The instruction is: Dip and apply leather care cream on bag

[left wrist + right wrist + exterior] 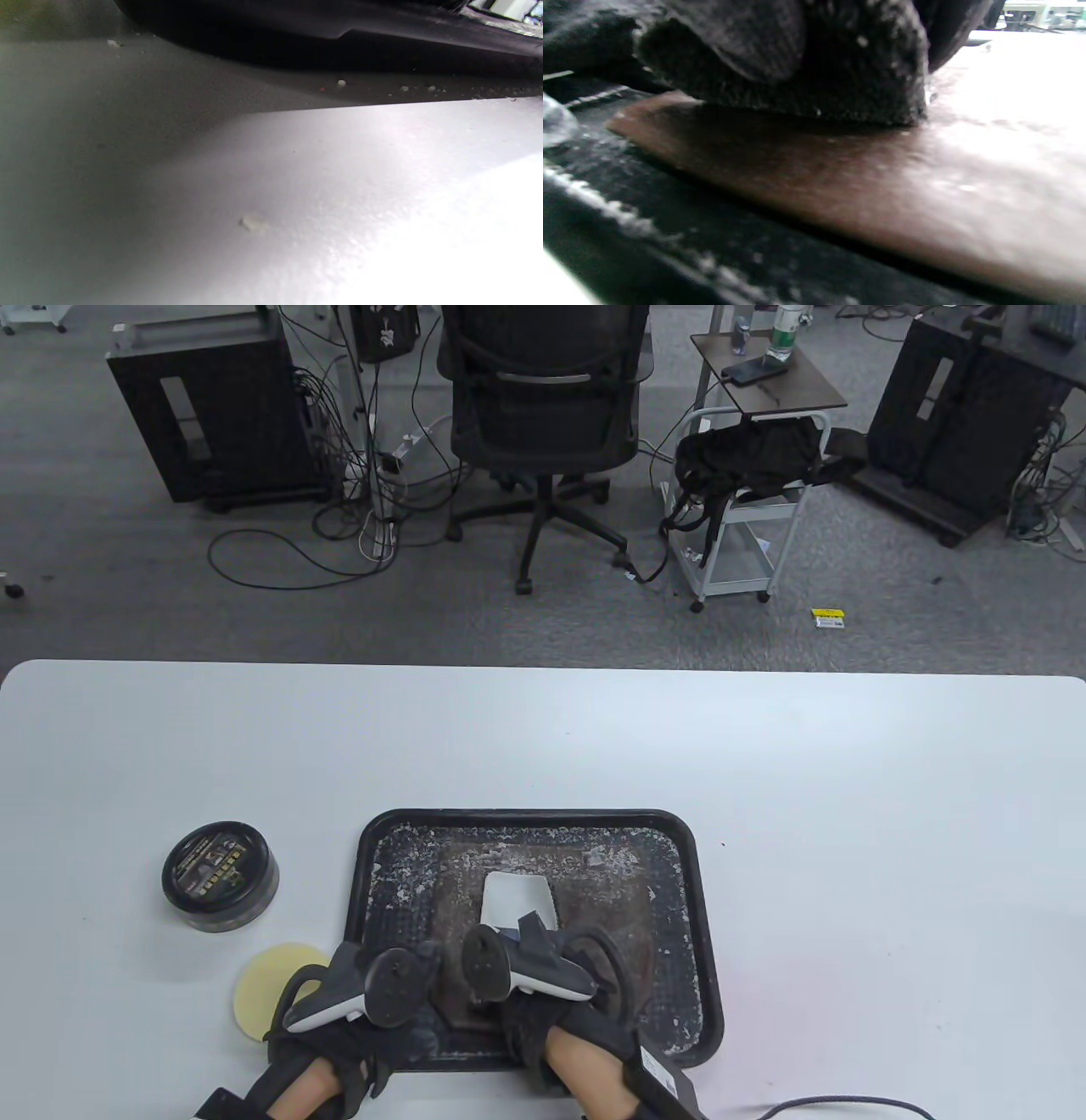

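Flat brown leather bag (pixel 594 899) is lying in black rimmed tray (pixel 704 916). Right hand (pixel 543 976) is pressing on it; left hand (pixel 356 993) is resting at tray's edge. Finger states: cannot tell.

I see a white bench (pixel 764 780) carrying a black tray (pixel 700 916) near its front edge, a closed black cream tin (pixel 220 877) to the tray's left, and a pale yellow round pad (pixel 263 984) just below the tin.
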`<state>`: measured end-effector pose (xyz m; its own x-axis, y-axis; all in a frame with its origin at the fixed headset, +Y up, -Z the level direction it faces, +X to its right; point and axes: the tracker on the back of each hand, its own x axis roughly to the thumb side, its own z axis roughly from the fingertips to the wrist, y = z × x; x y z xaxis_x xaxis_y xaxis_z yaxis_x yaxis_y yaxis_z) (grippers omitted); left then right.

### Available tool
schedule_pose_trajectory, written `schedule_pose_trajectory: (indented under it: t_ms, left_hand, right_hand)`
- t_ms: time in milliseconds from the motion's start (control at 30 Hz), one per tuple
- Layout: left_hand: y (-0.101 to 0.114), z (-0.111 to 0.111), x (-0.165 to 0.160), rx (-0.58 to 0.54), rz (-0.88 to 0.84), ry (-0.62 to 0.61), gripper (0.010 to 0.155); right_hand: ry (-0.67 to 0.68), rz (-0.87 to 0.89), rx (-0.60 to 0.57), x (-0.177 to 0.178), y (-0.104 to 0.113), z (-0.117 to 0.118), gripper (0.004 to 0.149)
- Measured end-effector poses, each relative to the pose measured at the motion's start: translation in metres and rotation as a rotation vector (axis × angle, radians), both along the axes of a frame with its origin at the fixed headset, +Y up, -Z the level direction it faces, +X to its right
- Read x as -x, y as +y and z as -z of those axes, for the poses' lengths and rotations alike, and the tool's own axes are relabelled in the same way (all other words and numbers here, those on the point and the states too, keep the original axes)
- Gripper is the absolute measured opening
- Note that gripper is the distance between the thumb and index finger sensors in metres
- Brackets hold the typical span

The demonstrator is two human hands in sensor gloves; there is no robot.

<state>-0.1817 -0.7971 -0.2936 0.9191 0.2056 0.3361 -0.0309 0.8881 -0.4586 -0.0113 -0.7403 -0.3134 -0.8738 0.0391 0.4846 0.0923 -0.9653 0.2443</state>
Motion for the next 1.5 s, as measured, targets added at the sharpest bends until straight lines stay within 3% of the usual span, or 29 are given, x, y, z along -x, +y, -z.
schedule_pose_trajectory:
  t_ms: [233,600,1100,1500]
  left_hand:
    - [0.001,0.000,-0.002,0.002,0.024,-0.004,0.094]
    - [0.002,0.000,-0.004,0.014,0.055,0.003,0.093]
    - [0.002,-0.002,-0.006,0.018,0.084,0.017,0.094]
    - [0.002,-0.002,-0.006,0.021,0.088,0.021,0.092]
  right_hand:
    - [0.114,0.118,0.016,0.027,-0.003,-0.010,0.053]
    - [0.189,0.108,0.103,0.032,-0.004,-0.014,0.052]
    - [0.135,0.132,0.277,0.007,-0.002,-0.008,0.049]
    - [0.011,0.014,0.268,-0.021,-0.001,0.003,0.043]
